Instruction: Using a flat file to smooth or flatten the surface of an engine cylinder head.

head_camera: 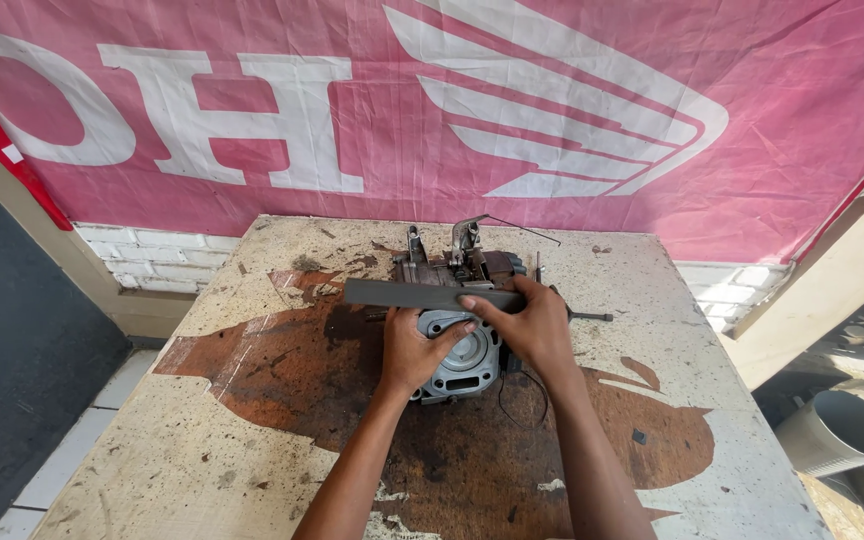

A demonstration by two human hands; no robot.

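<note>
two bare forearms come up from the lower edge of the view, with no sleeves showing on them. the left hand (414, 350) and the right hand (532, 328) wear no gloves. no rings, watch or bands show on fingers or wrists. the nails look short.

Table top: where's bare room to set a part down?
Bare: the near-left table from the left hand to the left edge; the near-right corner beyond the right hand. Crowded: top centre, around the engine block and flat bar.
</note>
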